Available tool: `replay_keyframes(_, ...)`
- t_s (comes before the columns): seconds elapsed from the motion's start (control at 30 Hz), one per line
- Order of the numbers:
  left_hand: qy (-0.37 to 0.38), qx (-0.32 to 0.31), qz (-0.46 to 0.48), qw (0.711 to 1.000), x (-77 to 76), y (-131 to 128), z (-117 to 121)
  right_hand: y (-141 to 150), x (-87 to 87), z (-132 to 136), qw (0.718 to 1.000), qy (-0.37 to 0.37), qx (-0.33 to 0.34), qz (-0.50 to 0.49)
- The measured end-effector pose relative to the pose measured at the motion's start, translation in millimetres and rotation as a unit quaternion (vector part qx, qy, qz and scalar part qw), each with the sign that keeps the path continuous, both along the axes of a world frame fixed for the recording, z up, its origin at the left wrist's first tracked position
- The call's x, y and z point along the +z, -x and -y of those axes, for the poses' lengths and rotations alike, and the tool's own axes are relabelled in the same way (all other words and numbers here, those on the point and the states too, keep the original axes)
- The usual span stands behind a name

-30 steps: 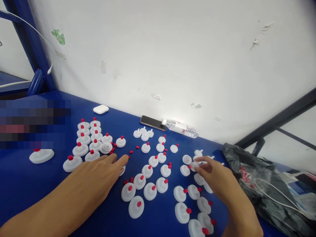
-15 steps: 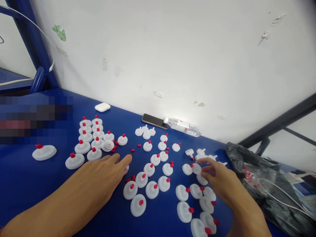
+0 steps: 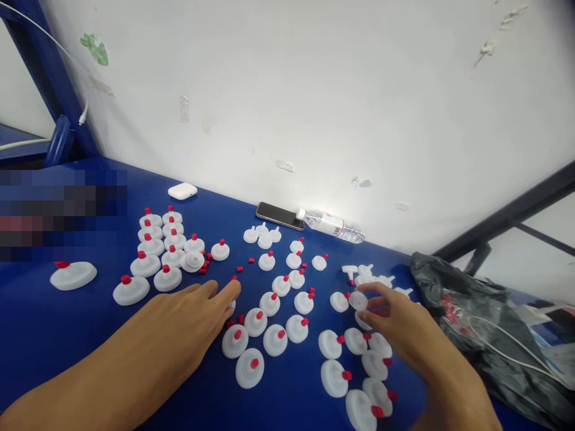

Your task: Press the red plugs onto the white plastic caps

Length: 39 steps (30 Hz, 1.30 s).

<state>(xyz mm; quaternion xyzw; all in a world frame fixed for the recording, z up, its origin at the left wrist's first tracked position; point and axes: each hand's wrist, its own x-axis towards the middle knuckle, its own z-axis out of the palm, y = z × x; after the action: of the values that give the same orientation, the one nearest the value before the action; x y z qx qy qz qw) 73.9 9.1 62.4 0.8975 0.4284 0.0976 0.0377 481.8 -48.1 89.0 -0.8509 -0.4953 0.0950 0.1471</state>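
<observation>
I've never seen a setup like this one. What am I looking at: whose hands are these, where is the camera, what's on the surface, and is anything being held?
There is no robot here: a person works with bare hands. Every picture comes from one camera on their head, looking forward and down.

On the blue tabletop stand many round white plastic pieces with red tips. A few white pieces without red tips and small loose red caps lie among them. Further back are a white rounded case, a dark-screened phone and a clear plastic bottle.

The right hand has its fingertips at a translucent round piece; the left hand partly hides another. I can't tell whether either is firmly gripped.
</observation>
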Motion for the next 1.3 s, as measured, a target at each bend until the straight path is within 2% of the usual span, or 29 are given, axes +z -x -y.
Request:
replay_keyframes(0.2, 0.011, 0.001, -0.038, 0.999, 6.4, -5, 2, -8, 8.6, 12, 0.998, 0.013, 0.000, -0.056)
replay_keyframes(0.4, 0.003, 0.008, -0.041, 0.999, 8.5, -6, 4, -19, 14.1, 10, 0.994, 0.030, 0.001, -0.106)
replay_keyframes(0.63, -0.041, -0.028, 0.013, 0.999, -2.7, 1, 1, -49, 4.4, 31, 0.986, 0.052, 0.005, -0.159)
replay_keyframes(0.77, -0.081, -0.050, 0.051, 0.994, -11.5, 6, 1, -58, 7.8, 41, 0.983, 0.050, -0.008, -0.177)
replay_keyframes(0.9, -0.092, -0.058, 0.071, 0.991, -11.4, 7, 1, -47, 19.1, 37, 0.990, 0.022, -0.021, -0.138)
replay_keyframes(1.1, -0.113, -0.066, 0.062, 0.989, -6.3, 4, 1, -19, 37.5, 30, 0.996, -0.005, 0.037, -0.086)
replay_keyframes(1.3, -0.112, -0.070, 0.089, 0.987, -8.2, 2, 0, 13, 48.7, 25, 0.998, -0.017, 0.038, -0.042)
